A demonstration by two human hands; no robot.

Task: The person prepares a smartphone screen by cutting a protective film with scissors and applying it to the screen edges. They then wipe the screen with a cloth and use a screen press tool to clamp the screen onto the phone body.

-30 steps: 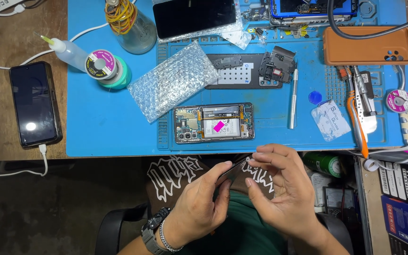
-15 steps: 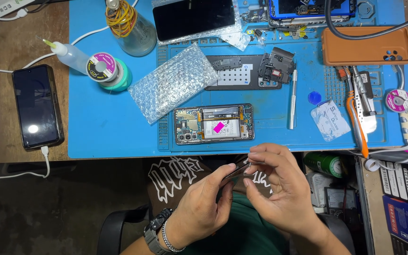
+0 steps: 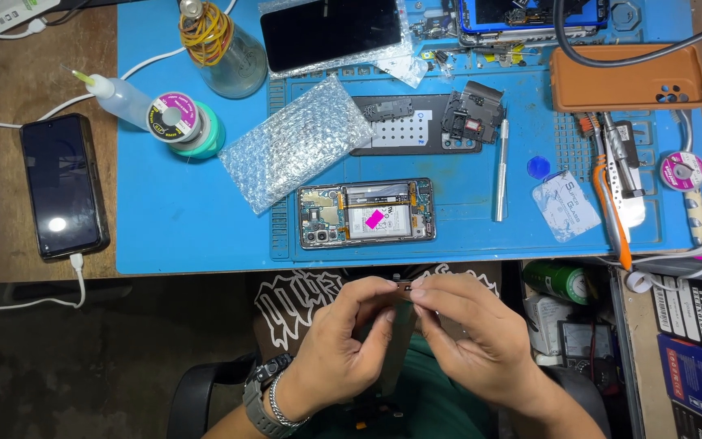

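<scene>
Both hands meet in front of the person's lap, just below the near edge of the blue mat [image 3: 188, 236]. The left hand [image 3: 343, 349] and the right hand [image 3: 469, 341] each pinch with fingertips the top end of a thin dark flat part [image 3: 400, 325], too small and too covered to name for certain. A second ago the part lay slanted and nearly level between the hands, its long side running left to right; now it stands close to upright, long axis pointing from the fingertips down toward the lap, and the fingers have gathered at its upper end. That suggests the person has turned it to work on or look at that end. The left wrist wears a watch [image 3: 263, 398] and a chain bracelet [image 3: 283, 400]. Just beyond the hands, on the mat, lies an opened phone [image 3: 367, 214] with its insides showing, long side left to right. Near it lie a sheet of bubble wrap [image 3: 294, 150], a metal tool [image 3: 500, 171] and a dark back cover [image 3: 404, 126].
</scene>
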